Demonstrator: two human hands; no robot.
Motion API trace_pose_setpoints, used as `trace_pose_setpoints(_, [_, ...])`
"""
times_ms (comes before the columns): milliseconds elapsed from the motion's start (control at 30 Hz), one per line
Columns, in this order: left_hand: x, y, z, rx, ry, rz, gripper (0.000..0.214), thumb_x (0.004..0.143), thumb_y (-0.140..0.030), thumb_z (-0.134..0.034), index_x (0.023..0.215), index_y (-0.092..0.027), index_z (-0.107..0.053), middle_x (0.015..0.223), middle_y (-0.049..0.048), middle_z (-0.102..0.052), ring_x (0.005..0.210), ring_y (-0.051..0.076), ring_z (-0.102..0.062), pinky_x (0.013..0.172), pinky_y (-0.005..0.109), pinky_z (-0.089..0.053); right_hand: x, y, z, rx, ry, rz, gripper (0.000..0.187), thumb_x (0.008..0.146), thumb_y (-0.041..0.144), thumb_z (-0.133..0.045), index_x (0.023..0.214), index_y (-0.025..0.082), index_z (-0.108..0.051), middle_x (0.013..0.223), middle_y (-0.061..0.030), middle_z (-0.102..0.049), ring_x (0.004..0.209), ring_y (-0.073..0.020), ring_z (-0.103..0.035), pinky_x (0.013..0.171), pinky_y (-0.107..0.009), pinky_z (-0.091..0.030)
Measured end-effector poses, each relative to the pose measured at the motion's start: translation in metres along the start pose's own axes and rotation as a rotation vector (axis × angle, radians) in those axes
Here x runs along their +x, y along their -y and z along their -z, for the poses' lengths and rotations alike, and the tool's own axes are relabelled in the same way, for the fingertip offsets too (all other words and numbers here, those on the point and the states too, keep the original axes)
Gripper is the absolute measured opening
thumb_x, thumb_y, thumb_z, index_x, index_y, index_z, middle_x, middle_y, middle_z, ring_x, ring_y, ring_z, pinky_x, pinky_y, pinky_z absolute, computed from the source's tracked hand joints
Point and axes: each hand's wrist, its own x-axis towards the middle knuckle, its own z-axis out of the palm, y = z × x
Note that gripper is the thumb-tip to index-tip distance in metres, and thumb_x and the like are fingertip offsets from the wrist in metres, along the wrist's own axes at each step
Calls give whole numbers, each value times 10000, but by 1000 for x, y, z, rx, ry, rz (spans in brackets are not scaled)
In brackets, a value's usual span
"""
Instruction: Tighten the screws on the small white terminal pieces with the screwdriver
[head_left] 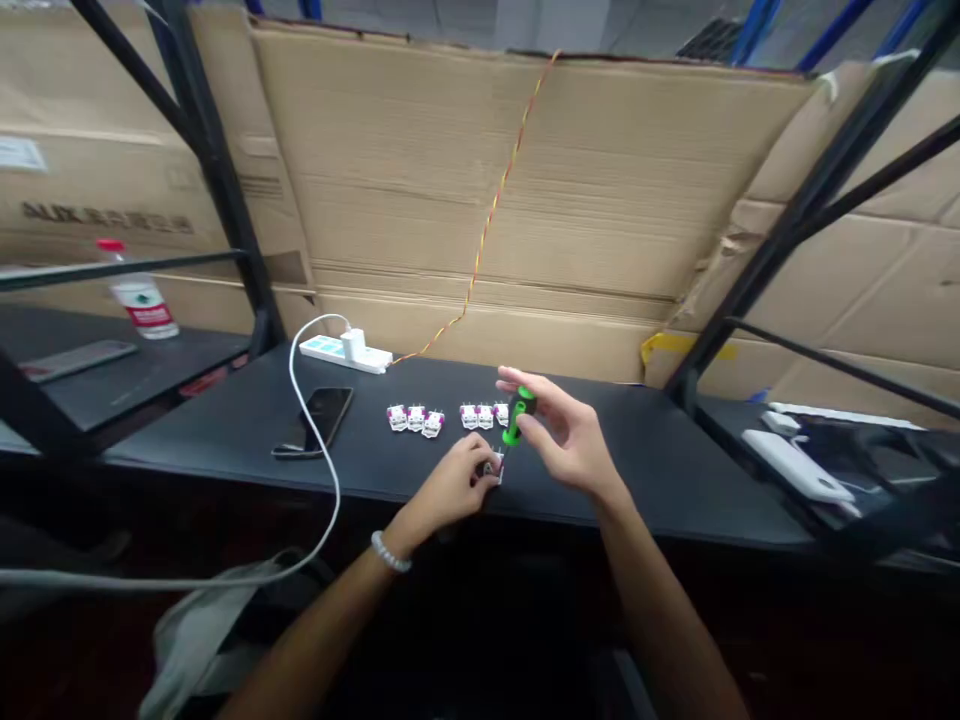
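My right hand (pixel 559 430) grips a green and black screwdriver (pixel 519 412), its handle between thumb and fingers and its shaft slanting down to the left. The shaft's lower end meets a small white and purple part (pixel 499 470) on the table. My left hand (pixel 461 475), with a pale beaded bracelet (pixel 391 552) at the wrist, pinches that part from the left; the fingers hide most of it. Behind my hands stand similar white and purple parts, one group (pixel 415 419) to the left and another (pixel 484 415) partly covered by the screwdriver.
On the black table (pixel 675 470) lie a dark phone (pixel 324 420) and a white power strip (pixel 330 349) with a plugged-in charger. Its white cable (pixel 335 490) loops over the front edge. A cardboard wall (pixel 600 200) closes the back; black metal posts (pixel 225 190) flank both sides.
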Motion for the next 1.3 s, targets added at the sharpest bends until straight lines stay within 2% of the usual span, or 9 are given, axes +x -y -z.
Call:
trace_pose_setpoints(167, [-1, 0, 2, -6, 25, -3, 115, 879, -78, -648, 886, -193, -656, 1058, 47, -608, 846, 174, -605, 770, 302, -527, 1, -2, 2, -231, -176, 50, 282, 879, 315, -840, 1151, 260, -793, 985, -53, -714, 875, -204, -706, 830, -362, -624])
trace_pose_setpoints(367, [-1, 1, 2, -12, 32, 11, 147, 865, -45, -636, 907, -184, -660, 1074, 47, -592, 792, 149, -584, 732, 287, -512, -3, -3, 4, -12, 21, -4, 484, 1047, 300, -585, 1530, 324, -562, 1431, -112, -640, 1208, -256, -703, 1045, -445, -587])
trace_pose_setpoints(467, [-1, 1, 1, -12, 23, 6, 158, 859, -24, -628, 882, -179, -651, 1070, 43, -587, 796, 146, -586, 740, 288, -509, -1, -3, 4, -115, -13, -20, 444, 1003, 340, -684, 1444, 307, -647, 1163, -76, -750, 958, -215, -731, 875, -375, -630])
trace_pose_setpoints(567, [-1, 1, 1, -5, 19, 6, 162, 859, -18, -632, 871, -179, -652, 1053, 38, -586, 797, 149, -584, 743, 290, -509, 3, -3, 3, -321, -121, 47, 395, 892, 394, -825, 1265, 286, -756, 960, -40, -707, 706, -163, -627, 703, -331, -605])
trace_pose_setpoints(767, [-1, 0, 1, -4, 11, -7, 177, 854, -7, -643, 874, -182, -657, 1055, 36, -599, 852, 164, -594, 764, 288, -507, 1, 1, 0, -172, -41, 20, 412, 1020, 246, -610, 1428, 287, -648, 1324, -102, -709, 1107, -240, -722, 905, -385, -627])
trace_pose_setpoints(933, [-1, 0, 1, -4, 20, 6, 160, 861, -18, -650, 865, -177, -656, 1044, 34, -586, 803, 151, -581, 726, 285, -497, 2, 0, -3, -311, -195, 98, 238, 900, 303, -805, 1135, 274, -785, 993, -55, -686, 796, -189, -670, 704, -337, -614])
trace_pose_setpoints(1133, [0, 0, 0, -3, 16, -4, 191, 844, 6, -629, 878, -179, -667, 1058, 46, -604, 830, 163, -585, 738, 287, -508, 1, 0, 1, -98, 8, 29, 436, 1042, 246, -564, 1473, 300, -604, 1374, -111, -674, 1180, -251, -707, 1006, -441, -603])
trace_pose_setpoints(1233, [0, 0, 1, 13, 18, 0, 180, 847, -2, -636, 868, -178, -666, 1050, 46, -600, 825, 163, -581, 745, 292, -508, 5, 4, 3, -207, -27, 27, 309, 986, 283, -696, 1293, 288, -732, 1069, -62, -738, 911, -206, -713, 843, -367, -616])
trace_pose_setpoints(1300, [0, -1, 1, 17, 13, -4, 170, 851, -9, -643, 859, -178, -661, 1045, 42, -594, 822, 161, -579, 751, 293, -508, 8, 5, 3, -335, -113, 61, 237, 907, 328, -806, 1136, 269, -790, 884, -27, -660, 718, -167, -619, 694, -327, -583])
